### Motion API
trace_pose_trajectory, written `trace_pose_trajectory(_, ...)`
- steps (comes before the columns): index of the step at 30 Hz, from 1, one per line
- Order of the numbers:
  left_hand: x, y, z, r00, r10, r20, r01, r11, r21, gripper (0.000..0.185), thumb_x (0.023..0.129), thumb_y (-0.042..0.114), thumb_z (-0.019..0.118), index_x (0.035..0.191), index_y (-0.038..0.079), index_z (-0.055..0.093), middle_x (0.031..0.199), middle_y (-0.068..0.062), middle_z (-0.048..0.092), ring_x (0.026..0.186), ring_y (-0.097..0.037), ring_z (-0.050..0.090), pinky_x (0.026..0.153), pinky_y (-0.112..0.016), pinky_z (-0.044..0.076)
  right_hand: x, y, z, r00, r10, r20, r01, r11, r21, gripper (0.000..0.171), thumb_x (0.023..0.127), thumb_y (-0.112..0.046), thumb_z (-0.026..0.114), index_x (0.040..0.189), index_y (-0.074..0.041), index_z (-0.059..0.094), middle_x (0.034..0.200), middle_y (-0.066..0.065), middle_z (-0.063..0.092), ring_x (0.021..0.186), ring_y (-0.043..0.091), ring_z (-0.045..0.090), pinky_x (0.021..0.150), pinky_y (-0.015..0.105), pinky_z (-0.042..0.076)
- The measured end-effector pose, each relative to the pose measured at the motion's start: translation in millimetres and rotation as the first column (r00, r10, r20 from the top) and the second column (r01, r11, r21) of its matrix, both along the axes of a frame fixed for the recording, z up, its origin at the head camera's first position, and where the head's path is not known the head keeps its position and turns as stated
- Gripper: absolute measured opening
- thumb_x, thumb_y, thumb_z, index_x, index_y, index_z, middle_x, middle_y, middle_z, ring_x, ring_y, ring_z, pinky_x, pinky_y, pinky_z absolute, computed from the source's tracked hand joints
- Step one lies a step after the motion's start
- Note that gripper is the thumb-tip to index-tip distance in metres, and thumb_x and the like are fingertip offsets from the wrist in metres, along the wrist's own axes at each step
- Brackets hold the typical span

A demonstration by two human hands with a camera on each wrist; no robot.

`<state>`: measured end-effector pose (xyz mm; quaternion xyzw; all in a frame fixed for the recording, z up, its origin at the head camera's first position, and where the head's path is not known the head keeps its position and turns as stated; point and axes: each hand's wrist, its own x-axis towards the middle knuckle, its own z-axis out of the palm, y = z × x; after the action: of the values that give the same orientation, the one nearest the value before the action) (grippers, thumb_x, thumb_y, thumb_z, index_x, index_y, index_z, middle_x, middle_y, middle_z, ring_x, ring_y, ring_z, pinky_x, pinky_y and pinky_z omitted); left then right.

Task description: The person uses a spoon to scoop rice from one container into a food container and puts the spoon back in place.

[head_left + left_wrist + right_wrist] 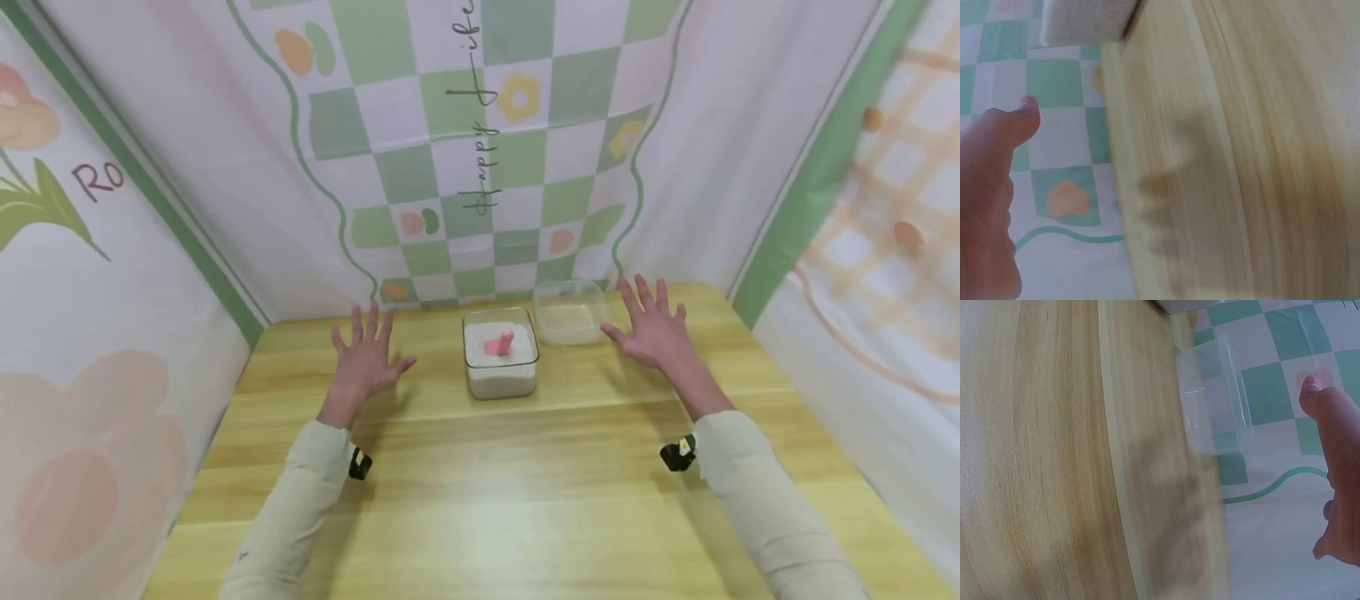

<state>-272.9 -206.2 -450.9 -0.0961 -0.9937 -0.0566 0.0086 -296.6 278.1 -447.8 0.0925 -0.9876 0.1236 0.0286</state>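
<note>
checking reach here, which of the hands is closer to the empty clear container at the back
Right. The right hand hovers open just beside the empty clear container, nearly touching it. The left hand is far off, beyond the sand-filled box.

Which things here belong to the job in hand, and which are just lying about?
In play: glass container of white grains, with a pink piece standing in it; clear empty tub beside it; left hand and right hand, both spread, holding nothing.

Just there: wooden table; printed backdrop.
</note>
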Motion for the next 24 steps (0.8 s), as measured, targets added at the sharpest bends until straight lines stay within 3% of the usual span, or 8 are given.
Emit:
trace_pose_trajectory(5,-1.8,5.4,1.6,0.998,-0.064,0.015,0.064,0.997,0.044,0.098,0.097,0.066,0.044,0.160,0.012,-0.008,0.167,-0.010,-0.017,0.152,-0.036,-0.021,0.115,-0.074,-0.004,-2.3,-2.1,-4.9,1.000,0.007,-0.003,-0.007,1.000,-0.008,0.088,0.100,-0.057,0.043,0.161,-0.013,-0.004,0.167,0.017,-0.011,0.150,0.049,-0.017,0.109,0.080,0.001)
trace_pose_trajectory(9,-4.6,17.6,5.1,0.987,-0.159,0.019,0.157,0.985,0.077,0.098,0.098,0.066,0.039,0.159,0.007,-0.010,0.167,-0.012,-0.016,0.154,-0.033,-0.019,0.117,-0.071,-0.004,-3.8,-3.4,-6.0,1.000,0.017,-0.012,-0.018,1.000,-0.011,0.089,0.100,-0.057,0.044,0.162,-0.015,-0.005,0.167,0.016,-0.011,0.150,0.049,-0.015,0.109,0.080,0.001)
trace_pose_trajectory(16,-6.8,44.7,14.2,0.946,-0.324,0.009,0.323,0.945,0.054,0.094,0.102,0.061,0.037,0.158,0.002,-0.009,0.167,-0.013,-0.012,0.156,-0.029,-0.009,0.121,-0.065,0.004,-3.1,-11.0,-0.9,0.997,0.071,-0.020,-0.071,0.997,0.001,0.089,0.101,-0.060,0.040,0.161,-0.014,-0.005,0.168,0.017,-0.007,0.151,0.049,-0.013,0.108,0.081,0.004)
trace_pose_trajectory(24,-8.7,72.6,13.6,0.906,-0.423,0.031,0.423,0.906,0.022,0.091,0.102,0.060,0.037,0.159,0.001,-0.005,0.167,-0.011,-0.016,0.156,-0.027,-0.009,0.122,-0.062,0.006,-2.5,-23.0,1.9,0.989,0.142,-0.037,-0.141,0.990,0.022,0.088,0.101,-0.058,0.041,0.161,-0.010,-0.002,0.168,0.016,-0.002,0.153,0.045,-0.005,0.111,0.078,0.005)
